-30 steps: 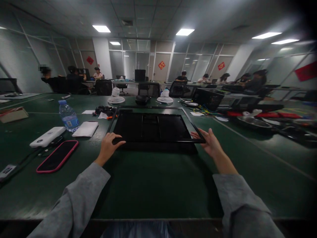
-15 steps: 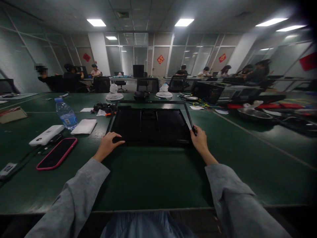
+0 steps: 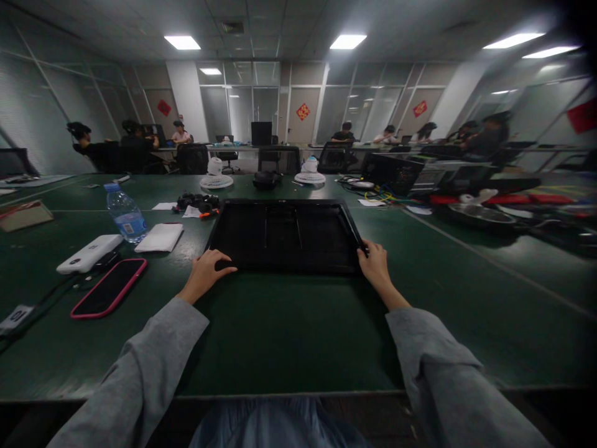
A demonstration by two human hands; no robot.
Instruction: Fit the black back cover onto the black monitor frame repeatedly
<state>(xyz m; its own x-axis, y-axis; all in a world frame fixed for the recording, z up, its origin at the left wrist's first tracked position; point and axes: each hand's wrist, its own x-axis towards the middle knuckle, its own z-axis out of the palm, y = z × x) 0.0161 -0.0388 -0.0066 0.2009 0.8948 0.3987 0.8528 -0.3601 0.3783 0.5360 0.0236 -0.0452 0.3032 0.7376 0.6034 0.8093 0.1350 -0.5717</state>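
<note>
A flat black rectangular panel [image 3: 284, 233] with a raised frame lies on the green table [image 3: 280, 336] straight ahead of me. My left hand [image 3: 205, 270] rests on its near left corner, fingers spread flat on the edge. My right hand [image 3: 373, 264] grips the near right corner of the panel's frame, fingers curled round the rim. Both arms wear grey sleeves.
To the left lie a phone in a pink case [image 3: 109, 287], a white power bank [image 3: 88, 253], a white cloth [image 3: 159, 237] and a water bottle [image 3: 124, 213]. Two small white fans [image 3: 216, 178] stand behind the panel. Cables and tools crowd the right side [image 3: 466, 199]. Several people sit at far desks.
The thin black frame, lifted and tilted a second ago, has come down flat onto the panel. My right hand moved in from an open reach and closed on the right corner.
</note>
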